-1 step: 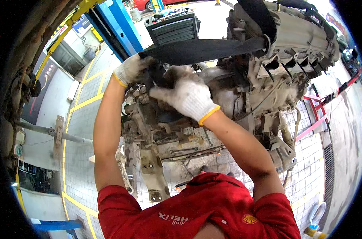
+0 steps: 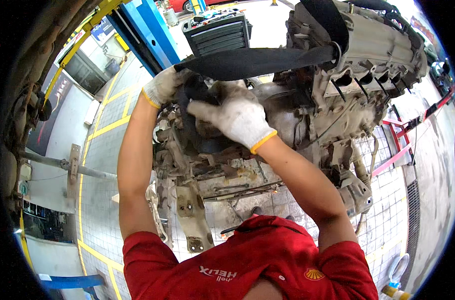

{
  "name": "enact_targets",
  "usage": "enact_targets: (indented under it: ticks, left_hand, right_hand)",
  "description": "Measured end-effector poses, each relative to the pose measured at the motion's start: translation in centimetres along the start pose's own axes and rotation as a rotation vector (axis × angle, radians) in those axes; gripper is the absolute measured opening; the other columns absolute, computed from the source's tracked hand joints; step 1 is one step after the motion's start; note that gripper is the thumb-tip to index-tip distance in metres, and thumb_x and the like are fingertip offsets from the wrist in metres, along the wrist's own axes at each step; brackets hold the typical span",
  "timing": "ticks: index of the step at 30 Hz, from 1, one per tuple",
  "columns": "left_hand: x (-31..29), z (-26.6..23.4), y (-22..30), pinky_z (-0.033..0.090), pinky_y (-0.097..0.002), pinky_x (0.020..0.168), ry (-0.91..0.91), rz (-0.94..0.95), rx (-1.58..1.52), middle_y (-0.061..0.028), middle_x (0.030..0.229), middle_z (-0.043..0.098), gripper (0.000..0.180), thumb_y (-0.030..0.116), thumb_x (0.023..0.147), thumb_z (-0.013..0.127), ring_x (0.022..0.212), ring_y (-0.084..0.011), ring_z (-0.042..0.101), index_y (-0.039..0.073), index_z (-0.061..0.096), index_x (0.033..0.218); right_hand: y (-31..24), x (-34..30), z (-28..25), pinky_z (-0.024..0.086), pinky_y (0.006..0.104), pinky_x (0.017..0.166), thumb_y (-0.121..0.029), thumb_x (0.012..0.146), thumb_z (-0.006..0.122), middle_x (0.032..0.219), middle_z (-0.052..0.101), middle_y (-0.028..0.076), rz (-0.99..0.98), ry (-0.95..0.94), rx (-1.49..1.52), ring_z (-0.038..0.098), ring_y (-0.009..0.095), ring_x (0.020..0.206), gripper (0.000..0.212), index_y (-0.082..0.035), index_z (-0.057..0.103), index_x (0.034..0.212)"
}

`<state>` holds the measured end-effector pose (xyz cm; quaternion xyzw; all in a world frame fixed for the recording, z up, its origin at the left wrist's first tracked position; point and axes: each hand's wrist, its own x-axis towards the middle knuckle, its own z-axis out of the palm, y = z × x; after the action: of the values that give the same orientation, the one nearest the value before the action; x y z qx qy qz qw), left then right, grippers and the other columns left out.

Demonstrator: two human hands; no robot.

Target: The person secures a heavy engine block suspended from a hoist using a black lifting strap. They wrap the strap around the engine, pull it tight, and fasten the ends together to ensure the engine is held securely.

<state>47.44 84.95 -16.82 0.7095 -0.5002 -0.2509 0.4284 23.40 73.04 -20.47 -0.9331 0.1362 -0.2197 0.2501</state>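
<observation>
A wide black strap runs from a metal ring on the engine across to my hands. My left hand, in a white knit glove with a yellow cuff, is closed around the strap near its left end. My right hand, in a matching soiled glove, is closed with its thumb and curled fingers at the strap's dark folds. Its fingertips are partly hidden and slightly blurred. Below both hands, a lower length of black strap passes against the dirty gearbox housing.
A metal bracket juts out on the near side, beside a wrench. Behind stand a dark tool cabinet and a blue lift post. Red metal framework is at right; a grey bar extends from the left.
My right hand has shifted slightly, and more of the black strap shows below the hands. The left hand stays in nearly the same place.
</observation>
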Motion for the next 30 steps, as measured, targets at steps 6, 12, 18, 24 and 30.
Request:
enact_targets:
  ticks: [6,12,18,24,30]
  left_hand:
    - [0.8,-0.7,-0.3,0.054,-0.0316,0.097,-0.068,0.157,0.237,-0.0120,0.120,0.072,0.034,0.005,0.093,0.070,0.107,-0.0217,0.068,0.003,0.069,0.127]
    - [-0.3,3.5,7.1,0.053,-0.0331,0.101,-0.078,0.045,0.426,-0.0064,0.122,0.072,0.054,0.014,0.084,0.086,0.109,-0.0160,0.065,0.005,0.065,0.133]
    - [-0.7,4.5,6.8,0.052,-0.0358,0.106,-0.045,0.122,0.406,-0.0057,0.126,0.069,0.051,0.010,0.082,0.086,0.117,-0.0183,0.064,0.009,0.062,0.127]
    - [-1.2,4.7,4.8,0.047,-0.0322,0.105,0.160,0.138,0.432,-0.0022,0.117,0.066,0.052,0.003,0.076,0.084,0.113,-0.0134,0.059,0.010,0.060,0.122]
    - [-1.9,4.1,4.6,0.050,-0.0335,0.103,0.135,0.203,0.383,-0.0046,0.113,0.069,0.038,0.019,0.085,0.083,0.110,-0.0170,0.064,0.009,0.061,0.114]
  right_hand:
    - [-0.7,2.6,-1.1,0.051,0.0425,0.095,-0.073,0.088,0.061,0.117,0.073,0.024,0.197,-0.235,0.379,0.070,0.036,0.111,0.076,-0.008,0.072,0.125]
    - [1.1,4.1,1.2,0.054,0.0447,0.092,-0.052,0.093,0.061,0.113,0.075,0.018,-0.075,-0.084,0.167,0.071,0.037,0.106,0.047,-0.013,0.074,0.118]
    - [2.3,4.2,4.3,0.055,0.0471,0.090,-0.025,0.091,0.062,0.104,0.074,0.014,-0.146,0.377,-0.081,0.071,0.035,0.100,0.031,-0.014,0.071,0.119]
    - [1.7,4.5,3.0,0.055,0.0454,0.093,-0.016,0.092,0.059,0.114,0.072,0.015,-0.123,0.361,0.124,0.070,0.035,0.106,0.039,-0.016,0.065,0.130]
    - [3.3,4.0,-0.2,0.049,0.0441,0.110,-0.052,0.094,0.064,0.129,0.069,0.023,-0.267,0.119,0.078,0.062,0.041,0.125,0.070,-0.015,0.048,0.152]
